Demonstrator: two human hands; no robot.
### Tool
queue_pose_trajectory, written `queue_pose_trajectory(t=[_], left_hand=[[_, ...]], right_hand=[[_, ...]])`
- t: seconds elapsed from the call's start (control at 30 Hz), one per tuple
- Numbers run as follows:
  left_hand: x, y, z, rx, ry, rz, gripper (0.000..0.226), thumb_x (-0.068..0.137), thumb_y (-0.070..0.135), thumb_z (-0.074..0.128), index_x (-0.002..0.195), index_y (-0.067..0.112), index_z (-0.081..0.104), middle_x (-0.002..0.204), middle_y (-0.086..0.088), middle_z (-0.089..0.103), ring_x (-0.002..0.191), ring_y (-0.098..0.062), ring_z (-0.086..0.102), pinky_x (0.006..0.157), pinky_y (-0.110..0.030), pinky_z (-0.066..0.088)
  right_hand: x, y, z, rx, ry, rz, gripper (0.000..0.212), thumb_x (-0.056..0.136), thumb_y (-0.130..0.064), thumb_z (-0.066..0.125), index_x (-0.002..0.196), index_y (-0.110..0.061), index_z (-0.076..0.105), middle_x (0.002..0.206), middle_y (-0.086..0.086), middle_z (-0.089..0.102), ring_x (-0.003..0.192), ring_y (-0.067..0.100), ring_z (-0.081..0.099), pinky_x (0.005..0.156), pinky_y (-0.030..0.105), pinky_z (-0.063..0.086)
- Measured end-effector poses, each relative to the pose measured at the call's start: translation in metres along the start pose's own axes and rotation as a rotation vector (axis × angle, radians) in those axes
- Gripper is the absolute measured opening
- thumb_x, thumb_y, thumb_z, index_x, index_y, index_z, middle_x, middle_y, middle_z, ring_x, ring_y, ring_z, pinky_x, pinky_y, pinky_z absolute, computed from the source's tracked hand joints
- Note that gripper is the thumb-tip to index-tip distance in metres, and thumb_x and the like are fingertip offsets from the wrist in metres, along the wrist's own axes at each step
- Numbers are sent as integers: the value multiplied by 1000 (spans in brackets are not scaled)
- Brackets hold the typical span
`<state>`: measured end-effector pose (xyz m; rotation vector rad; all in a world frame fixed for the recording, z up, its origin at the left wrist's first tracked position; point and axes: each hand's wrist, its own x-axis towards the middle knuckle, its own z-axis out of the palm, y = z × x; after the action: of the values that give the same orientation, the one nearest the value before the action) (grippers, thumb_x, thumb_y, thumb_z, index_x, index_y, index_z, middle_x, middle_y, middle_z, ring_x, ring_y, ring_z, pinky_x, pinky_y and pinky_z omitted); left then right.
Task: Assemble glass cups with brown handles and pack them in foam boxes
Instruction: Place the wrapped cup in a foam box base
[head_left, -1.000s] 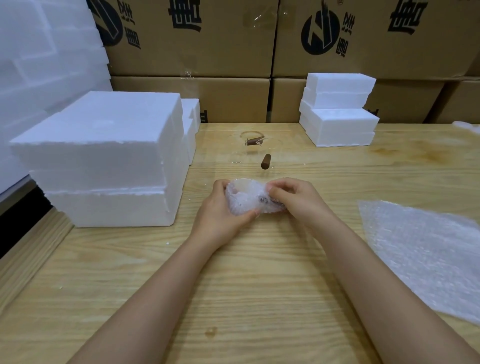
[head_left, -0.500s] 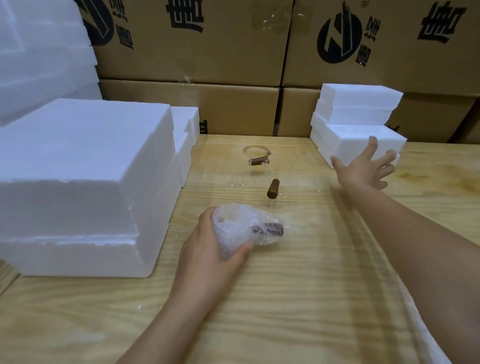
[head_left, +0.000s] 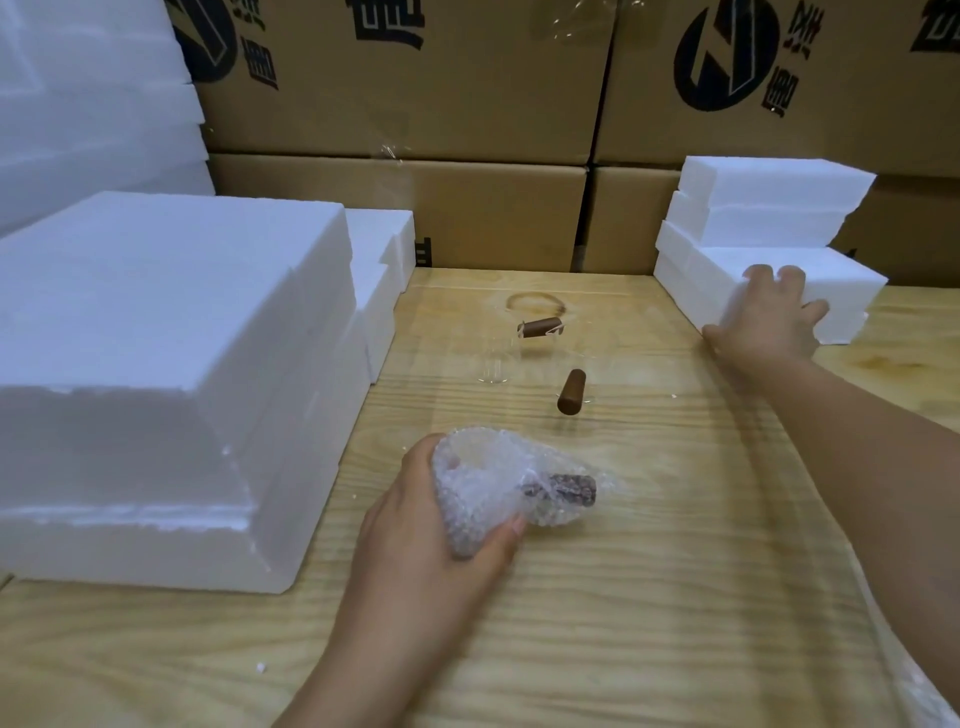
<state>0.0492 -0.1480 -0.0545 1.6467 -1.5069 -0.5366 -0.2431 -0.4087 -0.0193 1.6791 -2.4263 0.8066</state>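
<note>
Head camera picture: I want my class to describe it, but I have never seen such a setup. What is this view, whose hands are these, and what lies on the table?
There is no machine here. A person wears a camera on the head, so you look forward and down at their own bare hands. The left hand holds a wrapped cup, its brown handle showing through the bubble wrap. The right hand grips a foam box in a small stack. On the table are two clear glass cups with brown handles. A big foam stack is at the left, cartons are behind, and a bubble wrap sheet lies at the right edge.
</note>
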Motion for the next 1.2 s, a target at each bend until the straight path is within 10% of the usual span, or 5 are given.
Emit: queue_pose_trajectory(t=[0.53,0.77,0.9,1.03,1.2], left_hand=[[2,3,1,-28,-5,-4,70,73,50,72,131,35,35,122,18,54,115,-11,51,97,-32,43],[1,6,-1,-34,-29,-24,73,75,48,74,135,30,35,128,12,53,120,-16,50,101,-38,42],[1,6,-1,-32,-26,-28,74,76,48,73,136,29,34,130,11,52,120,-17,50,101,-38,42],[1,5,0,-28,-17,-24,73,75,49,73,135,31,34,127,13,53,119,-15,50,101,-37,42],[2,3,0,-19,-10,-17,73,73,53,71,133,36,34,125,17,53,117,-10,50,99,-34,43]], right_hand=[[-56,2,-44,-301,220,-307,40,80,-24,63,118,-13,54,114,19,47,103,38,39,84,44,30],[-134,11,-68,-479,36,-545,45,81,-44,60,117,-16,58,100,10,58,100,33,45,81,40,24],[-145,12,-79,-367,-299,-482,64,73,-75,51,120,-32,51,114,0,50,110,23,45,91,40,28],[-102,6,-80,185,-46,-352,49,79,-68,49,96,-22,56,99,0,47,89,19,49,72,35,37],[-24,13,-50,49,-239,-150,57,92,-41,53,143,-22,38,149,7,33,135,35,24,101,51,32]])
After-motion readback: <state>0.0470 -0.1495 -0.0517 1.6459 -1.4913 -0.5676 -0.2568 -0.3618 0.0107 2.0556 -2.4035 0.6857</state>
